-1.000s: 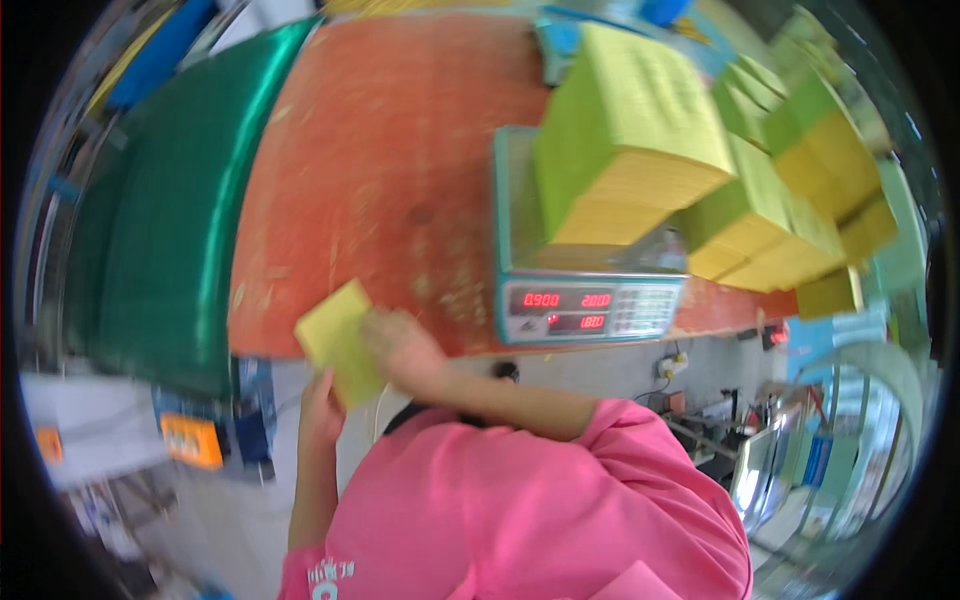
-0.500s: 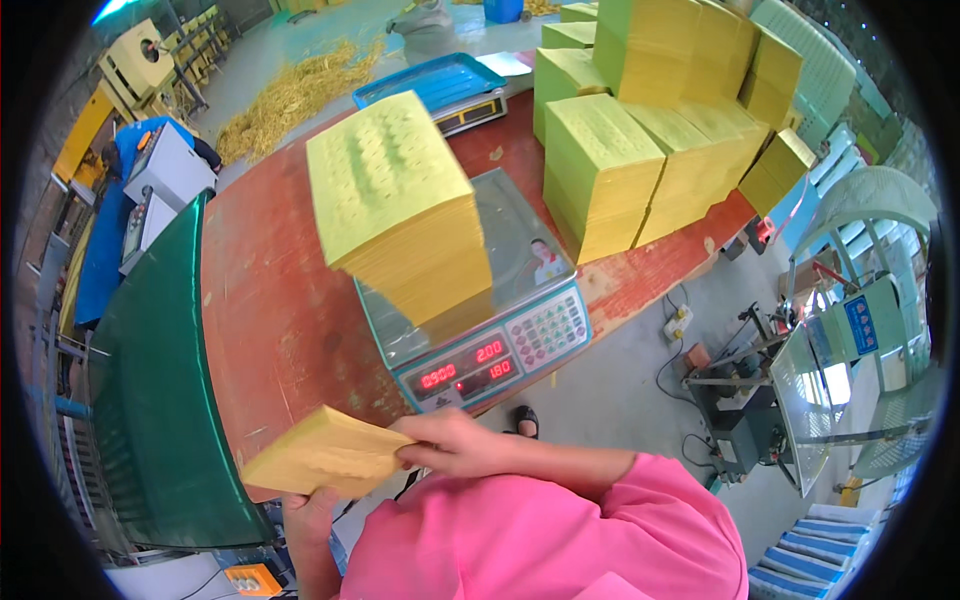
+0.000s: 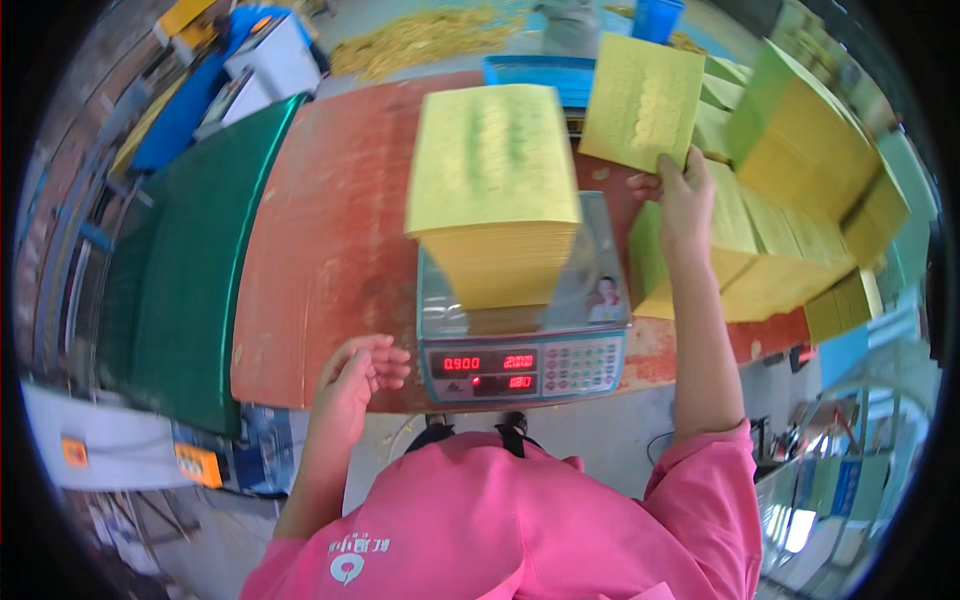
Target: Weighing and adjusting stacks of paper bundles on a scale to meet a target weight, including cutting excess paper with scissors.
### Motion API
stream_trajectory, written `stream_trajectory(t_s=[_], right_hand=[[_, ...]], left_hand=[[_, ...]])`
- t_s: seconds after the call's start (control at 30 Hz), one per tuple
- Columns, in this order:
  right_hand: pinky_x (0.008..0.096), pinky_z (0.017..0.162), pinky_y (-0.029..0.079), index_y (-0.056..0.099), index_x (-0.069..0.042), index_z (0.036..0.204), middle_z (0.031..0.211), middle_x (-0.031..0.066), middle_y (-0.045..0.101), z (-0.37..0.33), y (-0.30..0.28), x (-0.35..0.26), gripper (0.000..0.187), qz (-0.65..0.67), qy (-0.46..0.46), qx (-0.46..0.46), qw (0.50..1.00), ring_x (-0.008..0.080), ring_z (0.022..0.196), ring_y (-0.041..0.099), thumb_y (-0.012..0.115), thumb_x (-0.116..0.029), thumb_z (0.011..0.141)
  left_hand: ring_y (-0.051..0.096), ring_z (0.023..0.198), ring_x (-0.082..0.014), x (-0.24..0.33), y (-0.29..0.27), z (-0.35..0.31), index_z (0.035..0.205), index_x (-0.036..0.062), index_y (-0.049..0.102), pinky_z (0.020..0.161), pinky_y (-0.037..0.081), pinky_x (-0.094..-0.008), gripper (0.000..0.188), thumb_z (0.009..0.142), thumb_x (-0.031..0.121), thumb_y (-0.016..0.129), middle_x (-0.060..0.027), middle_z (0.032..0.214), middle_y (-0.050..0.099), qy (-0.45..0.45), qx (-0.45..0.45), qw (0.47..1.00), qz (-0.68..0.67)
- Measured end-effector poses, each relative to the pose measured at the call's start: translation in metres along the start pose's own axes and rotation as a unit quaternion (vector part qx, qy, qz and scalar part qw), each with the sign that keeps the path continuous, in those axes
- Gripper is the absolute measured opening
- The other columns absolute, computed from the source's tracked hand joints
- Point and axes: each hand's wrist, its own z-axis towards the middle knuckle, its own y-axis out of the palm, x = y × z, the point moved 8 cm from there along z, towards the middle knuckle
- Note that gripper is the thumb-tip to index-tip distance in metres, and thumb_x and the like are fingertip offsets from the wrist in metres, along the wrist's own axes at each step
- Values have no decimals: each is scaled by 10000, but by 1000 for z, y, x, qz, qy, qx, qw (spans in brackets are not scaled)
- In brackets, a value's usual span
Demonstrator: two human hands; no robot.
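Observation:
My right hand [image 3: 682, 195] is raised at the right, pinching the lower edge of a thin bundle of yellow perforated paper [image 3: 645, 105], whose thickness I cannot tell. The bundle is held up in front of the yellow stacks. My left hand [image 3: 365, 370] is empty, its fingers loosely curled and apart, just left of the digital scale [image 3: 585, 370]. A tall stack of the same yellow paper [image 3: 495, 170] stands on the scale's glass plate, and the red display is lit.
Several stacks of yellow paper [image 3: 795, 130] crowd the right end of the red table [image 3: 320, 220]. Behind the scale lies a blue tray [image 3: 525, 72]. A green sheet-covered surface [image 3: 200, 270] borders the table at left. Yellow scraps [image 3: 410, 45] litter the floor beyond.
My left hand has let go of the paper bundle. My right hand has carried it up and across to the right. The head view has turned.

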Motion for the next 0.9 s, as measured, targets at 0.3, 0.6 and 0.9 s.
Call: stream_trajectory(t_s=[0.3,0.6,0.9], right_hand=[[304,950,449,549,49,1260,1188,151,643,116,-42,182,404,-80,131,116,981,242,1114,602,507,-189,937],[298,947,447,559,35,1253,1178,131,647,-16,31,57,370,-329,-80,33,940,211,1102,601,508,-159,943],[240,717,491,604,-59,1187,1046,39,659,-162,-2,-11,303,-220,-67,109,967,115,890,655,555,44,906]], left_hand=[[657,874,-187,-13,-111,-2,1114,33,604,748,514,-302,282,1008,256,467,-124,1002,684,-31,107,992,-59],[652,841,-142,-27,-191,19,1001,48,628,743,508,-268,223,996,230,499,-79,934,685,-126,90,988,-26],[655,866,-180,-26,-61,2,977,-16,653,793,516,-303,270,982,197,486,-116,962,689,-159,-178,964,119]])
